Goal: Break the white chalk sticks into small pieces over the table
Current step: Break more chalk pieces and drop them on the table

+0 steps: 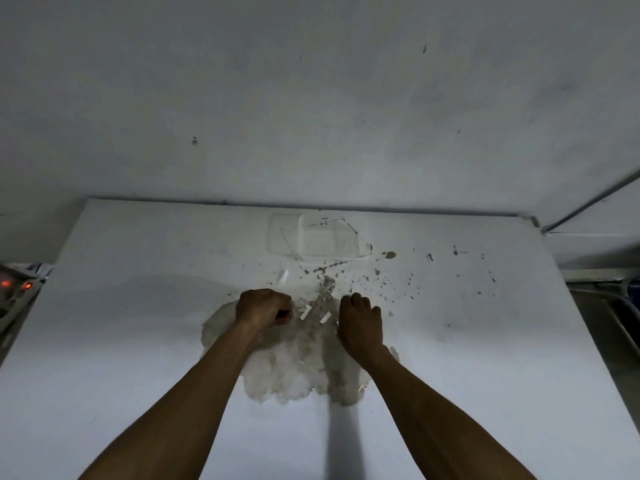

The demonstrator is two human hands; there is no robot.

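Several short white chalk pieces lie on the white table: two between my hands, chalk piece and chalk piece, and one farther back, chalk piece. My left hand is curled into a fist just left of them, and a white bit of chalk shows at its right edge. My right hand hovers to the right of the pieces with its fingers curled downward. Whatever lies under its fingers is hidden.
A clear plastic tray sits at the back of the table by the wall. A pale, powdery stain spreads under my wrists, and dark specks scatter to the right. A device with red lights stands off the left edge.
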